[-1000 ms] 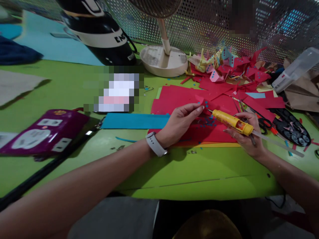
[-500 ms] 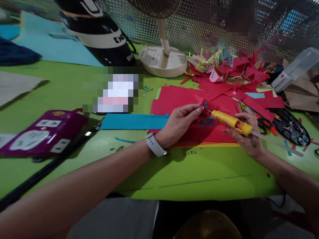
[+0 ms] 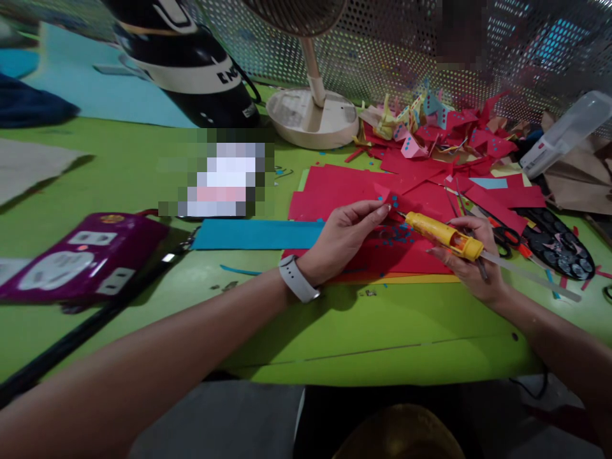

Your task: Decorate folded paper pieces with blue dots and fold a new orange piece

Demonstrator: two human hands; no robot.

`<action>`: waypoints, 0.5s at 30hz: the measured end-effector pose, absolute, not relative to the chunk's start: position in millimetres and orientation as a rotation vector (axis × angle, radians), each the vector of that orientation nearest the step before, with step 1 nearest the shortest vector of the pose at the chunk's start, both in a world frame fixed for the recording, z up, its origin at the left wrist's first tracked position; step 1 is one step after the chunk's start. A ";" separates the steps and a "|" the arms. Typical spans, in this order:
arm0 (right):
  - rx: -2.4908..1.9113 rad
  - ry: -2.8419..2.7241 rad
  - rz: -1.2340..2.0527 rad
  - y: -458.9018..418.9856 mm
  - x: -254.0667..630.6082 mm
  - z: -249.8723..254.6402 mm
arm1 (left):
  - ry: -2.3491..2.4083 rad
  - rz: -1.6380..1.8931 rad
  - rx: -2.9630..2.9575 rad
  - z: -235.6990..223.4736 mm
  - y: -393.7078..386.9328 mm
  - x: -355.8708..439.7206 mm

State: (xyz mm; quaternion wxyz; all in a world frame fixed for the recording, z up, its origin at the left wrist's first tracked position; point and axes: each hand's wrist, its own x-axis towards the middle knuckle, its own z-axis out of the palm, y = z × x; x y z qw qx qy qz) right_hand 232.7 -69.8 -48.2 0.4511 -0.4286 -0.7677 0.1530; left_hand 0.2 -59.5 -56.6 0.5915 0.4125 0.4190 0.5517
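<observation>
My left hand (image 3: 351, 233) pinches a small folded piece of red paper (image 3: 383, 192) dotted with blue spots. In my right hand (image 3: 478, 258) is a yellow glue gun (image 3: 442, 236), with a long translucent glue stick (image 3: 535, 280) jutting from its back end. The gun's tip is close to the red piece at my left fingertips; whether they touch I cannot tell. A thin metal tool also shows under my right fingers, partly hidden. Below both hands lie red paper sheets (image 3: 329, 185) scattered with tiny blue dots (image 3: 400, 234).
A blue paper strip (image 3: 253, 234) lies left of my left hand. Further left are a purple power strip (image 3: 90, 255) and a blurred-out phone. A fan (image 3: 313, 121), a black bottle (image 3: 191, 70) and a pile of folded paper shapes (image 3: 430, 127) stand behind. Black scissors (image 3: 507, 241) lie at right.
</observation>
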 end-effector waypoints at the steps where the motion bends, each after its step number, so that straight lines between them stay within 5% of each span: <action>1: -1.062 -1.898 0.371 -69.7 233.2 -48.5 | 0.974 1.282 0.959 -56.8 -59.4 0.3; 15: -1.075 -1.944 0.369 -68.7 238.2 -52.1 | 1.000 1.277 0.997 -57.1 -59.8 -0.2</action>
